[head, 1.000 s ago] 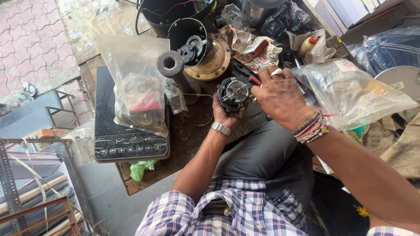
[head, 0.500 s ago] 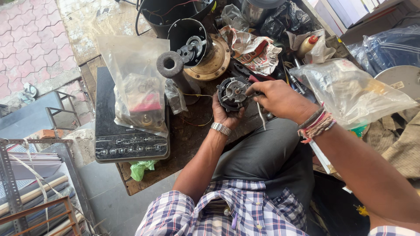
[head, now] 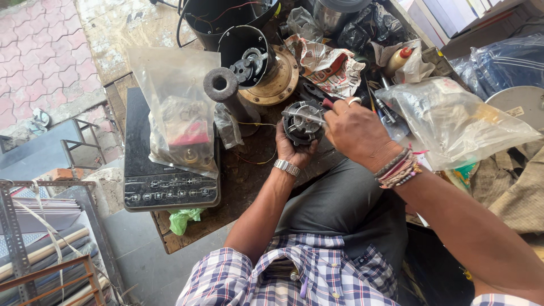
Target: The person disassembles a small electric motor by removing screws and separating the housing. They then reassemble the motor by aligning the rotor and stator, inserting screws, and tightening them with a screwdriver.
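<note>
1. Your left hand (head: 296,148) cups the motor (head: 302,122) from below at the centre of the frame, over the near edge of the bench (head: 249,175). The grip looks shallow; if your fingers relax, the motor could tip off your palm onto the bench or your lap.

2. Your right hand (head: 356,131) is closed around a red-handled tool (head: 327,103), its thin shaft lying across the motor's top. Press too hard and the tip may skid off the metal and nick the windings or your left fingers.

3. A thin wire (head: 256,161) trails from the motor down across the bench. Turning the motor could snag or strain it.

4. The bench is crowded: a grey post (head: 225,93) stands just left of the motor, a brass disc (head: 279,85) and black housing (head: 245,51) lie above it, and a plastic bag (head: 453,122) bulges at the right. A loose part dropped here would be hard to find.

5. The motor itself: small, round, dark, with a black frame around coppery windings and a pale metal piece at its hub. It looks worn and dusty. I cannot tell whether the tool tip is seated in anything.

6. The cooktop (head: 164,181) at lower left, with a bag (head: 175,113) of parts on it, is well apart from both hands.
</note>
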